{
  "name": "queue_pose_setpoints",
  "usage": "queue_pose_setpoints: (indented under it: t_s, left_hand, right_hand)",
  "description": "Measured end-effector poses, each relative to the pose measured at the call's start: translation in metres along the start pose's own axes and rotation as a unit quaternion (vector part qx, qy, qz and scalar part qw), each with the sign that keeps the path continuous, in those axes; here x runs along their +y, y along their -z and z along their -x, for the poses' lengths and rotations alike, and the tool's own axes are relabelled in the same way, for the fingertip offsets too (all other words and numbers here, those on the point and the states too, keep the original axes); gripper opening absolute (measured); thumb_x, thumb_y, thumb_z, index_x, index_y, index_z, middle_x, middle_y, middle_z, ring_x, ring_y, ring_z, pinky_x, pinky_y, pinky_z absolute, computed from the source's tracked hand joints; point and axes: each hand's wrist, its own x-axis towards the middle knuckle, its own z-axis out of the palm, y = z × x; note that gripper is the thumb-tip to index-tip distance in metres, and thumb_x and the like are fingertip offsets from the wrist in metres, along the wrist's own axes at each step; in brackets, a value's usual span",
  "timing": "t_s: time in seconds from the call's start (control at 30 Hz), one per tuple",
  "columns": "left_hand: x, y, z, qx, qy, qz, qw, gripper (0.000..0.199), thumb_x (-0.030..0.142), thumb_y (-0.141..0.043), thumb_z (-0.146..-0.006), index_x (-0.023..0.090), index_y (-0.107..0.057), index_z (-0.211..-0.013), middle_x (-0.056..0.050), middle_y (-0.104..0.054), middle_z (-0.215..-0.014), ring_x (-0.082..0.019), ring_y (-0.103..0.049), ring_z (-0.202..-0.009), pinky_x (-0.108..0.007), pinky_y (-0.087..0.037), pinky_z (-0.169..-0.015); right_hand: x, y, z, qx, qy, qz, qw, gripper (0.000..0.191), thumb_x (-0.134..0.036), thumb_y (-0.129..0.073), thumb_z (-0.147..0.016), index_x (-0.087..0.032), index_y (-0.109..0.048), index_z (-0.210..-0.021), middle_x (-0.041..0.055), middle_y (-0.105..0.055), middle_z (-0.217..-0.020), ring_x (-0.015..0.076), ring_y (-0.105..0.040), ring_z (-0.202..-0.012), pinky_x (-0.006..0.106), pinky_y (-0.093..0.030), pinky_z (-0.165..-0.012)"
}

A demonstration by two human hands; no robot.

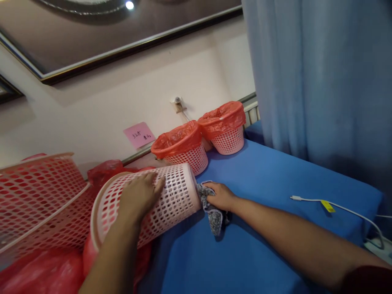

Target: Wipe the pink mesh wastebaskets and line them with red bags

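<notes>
The pale pink perforated basket (pixel 176 202) lies on its side above the left part of the blue table (pixel 260 175), with its wide rim toward the lower left and its closed base toward the right hand (pixel 216 197). The left hand (pixel 139 198) is laid over the upper side of this basket; its grip is rather wide, the fingers and the thumb spread along the holes. The right hand has a narrow grip, closed on a grey cloth (pixel 215 218) — the cloth is bunched at the basket's base, and one corner of it hangs down over the table. Whether the base also touches the table, I cannot tell. Just behind, two pink baskets stand upright side by side, the nearer one (pixel 191 159) and the farther one (pixel 231 141), both with red plastic liners folded over their rims. At the left there are bigger-looking pink baskets (pixel 45 196) lying close together, and a heap of red plastic bags (pixel 45 271) is below them. A pink paper note (pixel 139 134) with handwriting is at the wall, under a large framed picture (pixel 137 28). On the right side — well apart from the hands — a white cable (pixel 352 209) with a yellow tag (pixel 327 206) lies near a blue curtain (pixel 306 81).
</notes>
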Motion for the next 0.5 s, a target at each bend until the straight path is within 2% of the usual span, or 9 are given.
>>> queue_pose_setpoints:
  t_s: [0.07,0.17,0.27,0.33,0.4,0.5]
  left_hand:
    - [0.004,-0.003,0.031,0.046,0.002,-0.02,0.999,0.063,0.051,-0.028,-0.104,0.012,-0.07,-0.131,-0.018,-0.071,-0.14,-0.038,-0.064,-0.13,-0.051,-0.046,-0.103]
    - [0.007,-0.009,0.067,0.104,-0.011,-0.033,0.994,0.066,0.055,-0.026,-0.104,0.013,-0.07,-0.13,-0.016,-0.071,-0.141,-0.038,-0.066,-0.126,-0.051,-0.046,-0.1]
    - [0.007,-0.013,0.08,0.122,-0.012,-0.03,0.992,0.064,0.055,-0.027,-0.104,0.015,-0.07,-0.13,-0.015,-0.073,-0.138,-0.038,-0.066,-0.126,-0.052,-0.046,-0.1]
    - [0.006,-0.015,0.08,0.113,-0.013,-0.036,0.993,0.062,0.054,-0.028,-0.105,0.016,-0.07,-0.128,-0.016,-0.074,-0.134,-0.037,-0.066,-0.125,-0.052,-0.046,-0.099]
    - [0.005,-0.015,0.077,0.102,-0.014,-0.044,0.994,0.058,0.053,-0.028,-0.105,0.017,-0.069,-0.126,-0.016,-0.076,-0.129,-0.036,-0.067,-0.123,-0.05,-0.047,-0.098]
    - [0.004,-0.016,0.076,0.107,-0.016,-0.056,0.993,0.056,0.052,-0.027,-0.106,0.017,-0.067,-0.125,-0.016,-0.077,-0.125,-0.035,-0.068,-0.12,-0.049,-0.047,-0.097]
  right_hand:
    - [-0.002,0.002,-0.003,0.039,0.021,-0.024,0.999,0.055,-0.014,-0.058,-0.076,-0.023,-0.072,-0.129,0.0041,-0.075,-0.128,0.0231,-0.069,-0.117,0.036,-0.051,-0.108]
    - [-0.009,0.004,-0.007,0.072,0.058,-0.049,0.995,0.061,-0.013,-0.056,-0.078,-0.022,-0.066,-0.138,0.0056,-0.069,-0.136,0.0216,-0.063,-0.128,0.037,-0.046,-0.116]
    - [-0.016,0.002,-0.008,0.065,0.082,-0.055,0.993,0.068,-0.012,-0.056,-0.078,-0.022,-0.059,-0.146,0.0057,-0.061,-0.149,0.0195,-0.054,-0.14,0.035,-0.039,-0.122]
    - [-0.017,-0.001,-0.006,0.044,0.074,-0.048,0.995,0.069,-0.01,-0.056,-0.077,-0.023,-0.061,-0.144,0.0041,-0.062,-0.149,0.0189,-0.056,-0.139,0.033,-0.041,-0.121]
    - [-0.013,-0.006,-0.003,0.019,0.043,-0.031,0.998,0.059,-0.009,-0.06,-0.073,-0.025,-0.071,-0.129,0.0031,-0.072,-0.134,0.0217,-0.065,-0.127,0.034,-0.049,-0.112]
    - [-0.005,-0.012,0.0,-0.01,-0.015,0.002,1.0,0.034,-0.008,-0.067,-0.062,-0.025,-0.079,-0.09,0.0011,-0.08,-0.094,0.0258,-0.075,-0.097,0.034,-0.058,-0.091]
